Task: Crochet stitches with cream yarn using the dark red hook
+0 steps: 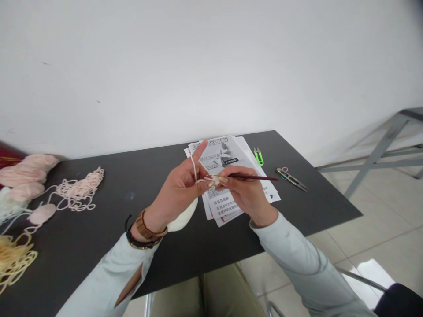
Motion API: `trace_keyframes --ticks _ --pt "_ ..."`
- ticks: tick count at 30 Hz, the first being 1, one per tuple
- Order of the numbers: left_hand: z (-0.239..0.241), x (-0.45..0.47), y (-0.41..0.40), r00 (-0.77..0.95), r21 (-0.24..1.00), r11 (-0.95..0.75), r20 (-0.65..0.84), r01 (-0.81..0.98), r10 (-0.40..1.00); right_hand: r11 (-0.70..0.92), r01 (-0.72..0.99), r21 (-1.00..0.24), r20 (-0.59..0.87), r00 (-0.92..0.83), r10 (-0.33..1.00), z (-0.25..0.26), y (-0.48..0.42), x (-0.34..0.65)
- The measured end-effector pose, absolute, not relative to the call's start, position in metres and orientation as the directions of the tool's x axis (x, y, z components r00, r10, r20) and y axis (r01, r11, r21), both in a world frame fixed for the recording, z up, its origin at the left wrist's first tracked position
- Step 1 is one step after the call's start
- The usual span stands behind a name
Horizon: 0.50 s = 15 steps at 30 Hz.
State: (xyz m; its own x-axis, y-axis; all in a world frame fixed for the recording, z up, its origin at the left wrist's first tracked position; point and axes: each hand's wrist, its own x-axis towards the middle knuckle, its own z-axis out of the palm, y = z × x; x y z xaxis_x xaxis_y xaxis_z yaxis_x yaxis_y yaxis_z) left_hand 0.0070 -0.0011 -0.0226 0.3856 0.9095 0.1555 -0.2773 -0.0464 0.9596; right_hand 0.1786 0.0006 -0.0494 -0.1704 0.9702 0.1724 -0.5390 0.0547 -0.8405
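My left hand [181,189] is raised over the black table [109,176], its index finger pointing up with a strand of white yarn [193,165] running over it, and its thumb and fingers pinch a small cream crochet piece [214,179]. My right hand [246,189] is closed round a dark red crochet hook [256,177] whose handle points right; the hook's tip is at the crochet piece. A white ball of yarn [183,218] lies under my left wrist.
Printed instruction sheets [228,154] lie behind my hands. Green thread snips [258,156] and small scissors [292,178] rest to the right of them. Pink yarn skeins [26,174], loose pink yarn [79,189] and yellow yarn [13,259] fill the table's left end. A metal frame [383,147] stands at right.
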Motion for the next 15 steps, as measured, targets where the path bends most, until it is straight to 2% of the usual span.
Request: trace_keyframes --ticks 6,15 --pt "-0.0252 0.0074 0.0017 0.364 0.96 -0.025 0.129 -0.278 0.922 -0.022 -0.565 -0.825 0.101 -0.185 0.978 -0.0446 0.0026 0.1803" --pt "-0.0299 0.0086 0.0035 0.302 0.946 0.04 0.063 -0.322 0.951 0.01 -0.588 -0.809 0.088 -0.104 0.991 -0.0442 0.0031 0.1792"
